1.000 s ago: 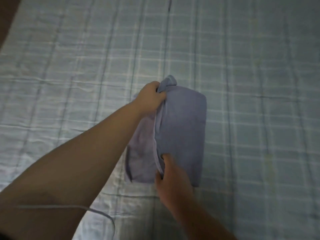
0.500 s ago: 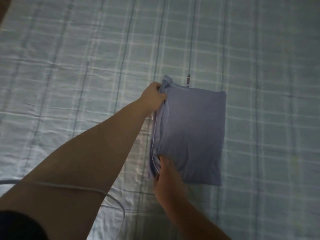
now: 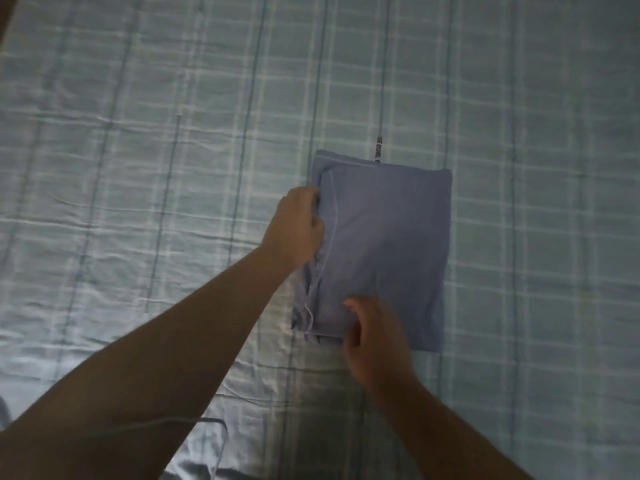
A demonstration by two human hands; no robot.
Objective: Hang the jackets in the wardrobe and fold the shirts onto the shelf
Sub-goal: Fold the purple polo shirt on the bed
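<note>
A blue-grey shirt (image 3: 388,237) lies folded into a flat rectangle on the checked bedsheet (image 3: 173,150). A small label tab (image 3: 378,150) sticks out at its far edge. My left hand (image 3: 298,228) grips the layered left edge of the shirt, fingers curled into the fabric. At the near edge, my right hand (image 3: 375,337) has its fingers curled on the shirt's lower edge; whether they pinch the cloth is unclear in the blur. No jacket, wardrobe or shelf is in view.
The pale blue checked bedsheet fills the whole view, slightly wrinkled at the left. A thin white cable (image 3: 214,441) loops near the bottom edge below my left forearm. A dark patch (image 3: 194,474) shows at the bottom.
The open left flap has been folded shut, leaving the shirt a neat rectangle. My left hand slid nearer along the left edge; my right hand shifted right along the near edge.
</note>
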